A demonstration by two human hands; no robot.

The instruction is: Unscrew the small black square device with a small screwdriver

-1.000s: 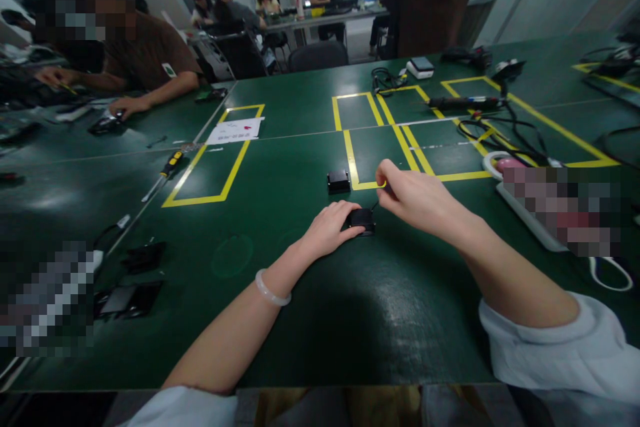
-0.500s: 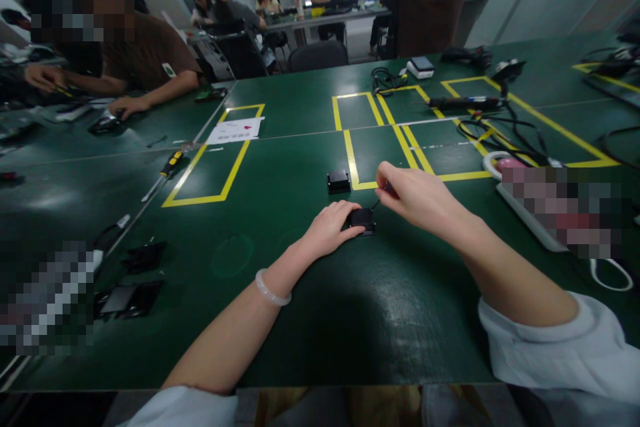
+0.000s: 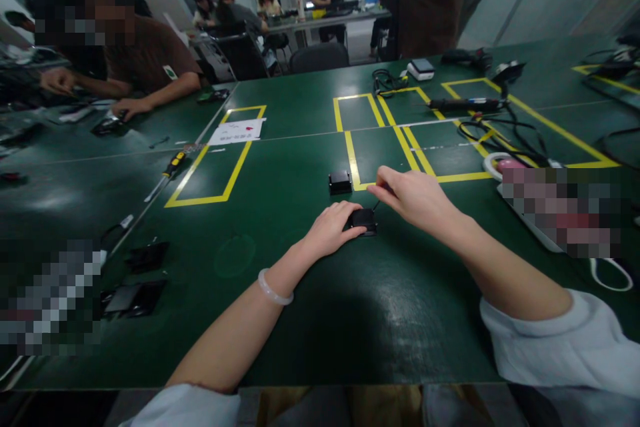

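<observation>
The black block [image 3: 363,219] lies on the green counter [image 3: 300,340], in front of the person and nearer to them than the similar second block [image 3: 340,181], which stands apart. The left hand [image 3: 330,232] grips the block at its left end, fingers over the far side and thumb along the near side; this narrow grip should be firm enough to stop the block from turning, yet leave the right end exposed. The right hand [image 3: 420,199] has its fingers closed around a thin dark tool [image 3: 376,206], whose shaft slants down toward the far right corner of the block. Whether the tip is seated cannot be told at this size. For good control, confirm the seating by feel before applying force, then align the shaft with the feature it engages; a shaft held off-axis could slip and mark the casing. Apply light, even pressure toward the counter, and let the left hand resist any sideways push. Hold the left thumb and fingertips clear of the line of the shaft, since a slip to the left would run toward them. Work with small finger movements rather than the whole forearm. If the block shifts, ease the pressure, settle the block flat again, and reseat the tip before resuming.
</observation>
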